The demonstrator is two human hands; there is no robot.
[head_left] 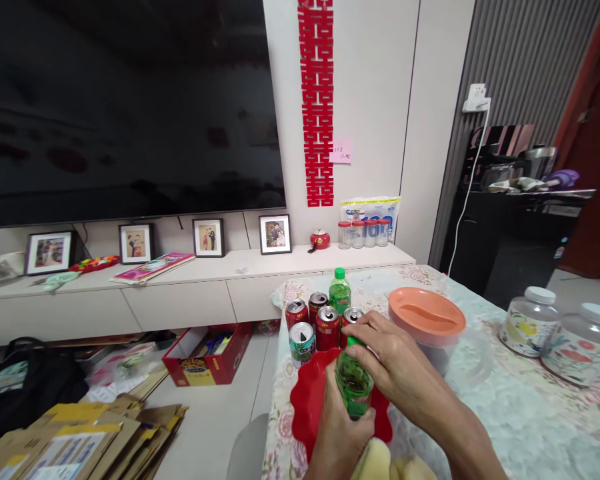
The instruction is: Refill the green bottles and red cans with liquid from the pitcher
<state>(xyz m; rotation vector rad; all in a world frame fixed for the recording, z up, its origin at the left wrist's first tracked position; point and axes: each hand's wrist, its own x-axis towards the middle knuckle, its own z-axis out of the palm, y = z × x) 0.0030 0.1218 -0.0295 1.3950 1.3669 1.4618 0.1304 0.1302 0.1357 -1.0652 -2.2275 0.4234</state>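
Observation:
My left hand is wrapped around a green plastic bottle with dark liquid inside. At its top, my right hand pinches the green bottle cap, mostly hidden by the fingers. Beneath both hands lies a red scalloped tray, partly covered by them. Just beyond stand several red drink cans and a green-and-white can, grouped close together. A second green bottle, capped and upright, is behind the cans. Something soft and pale yellow shows at the bottom edge, below my hands.
A clear pitcher with an orange lid stands right of the cans. Two white-lidded jars are farther right on the flowered tablecloth. Left on the floor are flattened cardboard and a red box; a grey stool adjoins the table.

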